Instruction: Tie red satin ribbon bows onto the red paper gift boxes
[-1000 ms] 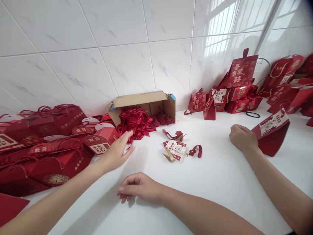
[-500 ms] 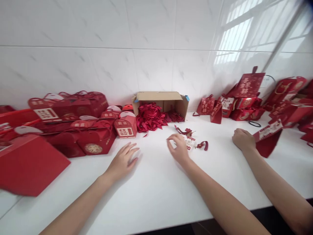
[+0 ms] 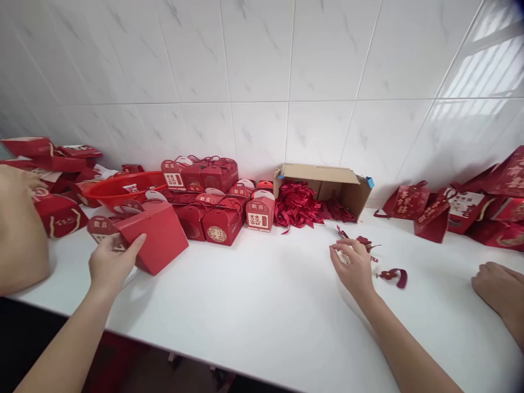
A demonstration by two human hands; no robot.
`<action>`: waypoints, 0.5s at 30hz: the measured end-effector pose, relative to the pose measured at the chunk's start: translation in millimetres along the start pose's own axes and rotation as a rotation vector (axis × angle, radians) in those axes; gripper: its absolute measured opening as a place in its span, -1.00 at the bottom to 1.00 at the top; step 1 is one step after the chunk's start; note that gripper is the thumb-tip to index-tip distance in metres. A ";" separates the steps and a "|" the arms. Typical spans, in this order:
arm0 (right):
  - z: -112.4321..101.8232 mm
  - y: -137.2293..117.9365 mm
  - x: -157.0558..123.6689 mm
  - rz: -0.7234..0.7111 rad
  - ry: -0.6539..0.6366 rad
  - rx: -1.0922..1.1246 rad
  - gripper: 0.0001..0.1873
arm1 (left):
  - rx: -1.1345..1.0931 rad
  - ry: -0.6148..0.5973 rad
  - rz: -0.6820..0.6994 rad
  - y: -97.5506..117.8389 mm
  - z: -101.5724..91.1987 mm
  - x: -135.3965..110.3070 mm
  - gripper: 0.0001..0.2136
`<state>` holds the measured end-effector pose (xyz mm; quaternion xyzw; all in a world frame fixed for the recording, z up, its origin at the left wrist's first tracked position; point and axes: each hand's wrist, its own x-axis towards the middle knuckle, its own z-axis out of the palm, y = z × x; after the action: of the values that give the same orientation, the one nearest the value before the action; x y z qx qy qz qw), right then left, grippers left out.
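Note:
My left hand (image 3: 111, 263) grips the near corner of a flat red paper gift box (image 3: 158, 240), thumb on top, at the table's left. My right hand (image 3: 354, 267) rests on the white table (image 3: 262, 305) with its fingers curled over small items that I cannot make out. Beside it lie red flower-shaped ribbon tags (image 3: 393, 275). An open cardboard box (image 3: 327, 183) on its side spills red ribbons (image 3: 297, 204) just behind.
Assembled red gift boxes (image 3: 223, 218) and a red basin (image 3: 117, 188) crowd the back left. More red bags (image 3: 434, 215) pile at the back right. Another person's hand (image 3: 497, 286) rests at the right edge; someone's arm (image 3: 16, 229) shows at far left.
The view has swung left. My left hand moved left from the bare table and took hold of the red box. My right hand stays at the small items.

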<state>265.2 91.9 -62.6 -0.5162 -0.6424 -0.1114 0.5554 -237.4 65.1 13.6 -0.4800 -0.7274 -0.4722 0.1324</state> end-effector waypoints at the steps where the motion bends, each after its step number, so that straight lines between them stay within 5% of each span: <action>1: -0.5 -3.2 0.1 -0.012 0.003 0.010 -0.86 | -0.082 -0.051 -0.010 4.5 0.6 -5.4 -0.58; 6: -8.7 -38.4 -1.8 -0.022 -0.161 0.247 -0.87 | -0.375 -0.319 0.054 70.5 10.5 -75.7 -0.70; 10: -15.6 -66.7 -2.6 0.063 -0.366 0.559 -0.30 | -0.637 -0.631 0.278 144.5 35.4 -128.7 -0.75; 12: -16.5 -69.1 0.0 0.158 -0.363 0.714 -0.22 | -0.700 -0.763 0.331 177.2 53.0 -141.7 -0.79; 15: -16.2 -60.0 6.2 0.327 -0.260 0.917 -0.37 | -0.772 -0.824 0.333 211.8 76.8 -148.9 -0.73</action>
<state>228.6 57.1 -25.8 -0.3228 -0.5998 0.3361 0.6505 32.1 62.0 -3.8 -0.7452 -0.4089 -0.4504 -0.2731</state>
